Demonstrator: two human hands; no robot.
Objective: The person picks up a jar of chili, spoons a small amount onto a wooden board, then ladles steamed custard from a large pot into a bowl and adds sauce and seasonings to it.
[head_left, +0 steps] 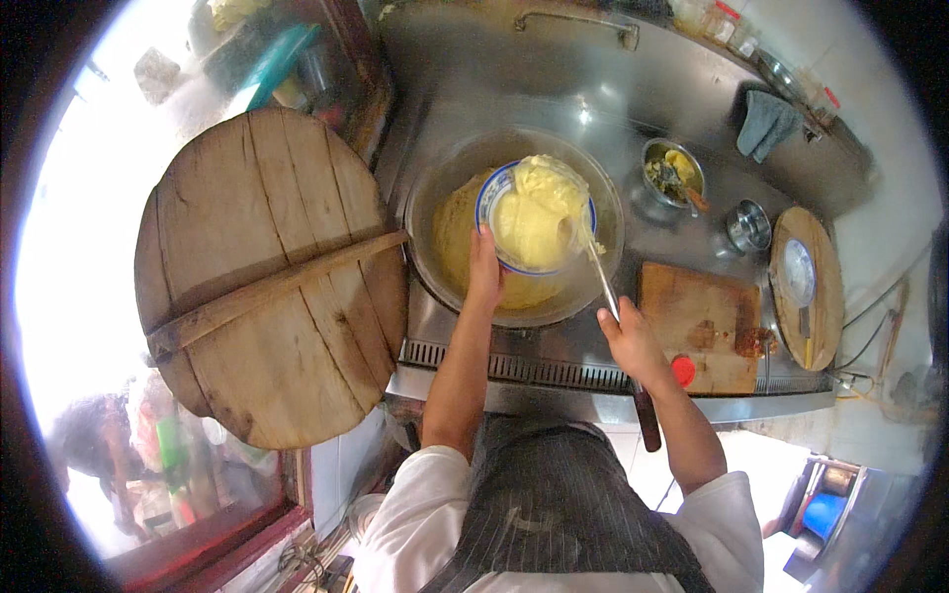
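My left hand [484, 269] grips the near left side of a white bowl with a blue-patterned rim [485, 205]. A thick, pale yellow mash [529, 225] fills the bowl, which is held over a large round metal pan [596, 296]. More yellow food [453, 235] lies in the pan, partly hidden by the bowl. Closed around the shaft of a long metal utensil [601, 272] with a dark handle is my right hand [633, 341]. The utensil's head is at the right side of the mash and covered by it, so its shape cannot be made out.
A big round wooden lid [267, 282] stands left of the pan. To the right are a metal bowl of food [672, 170], a small metal cup [748, 227], a wooden cutting board [692, 306] with a red cap [683, 372], and a round wooden board [825, 287].
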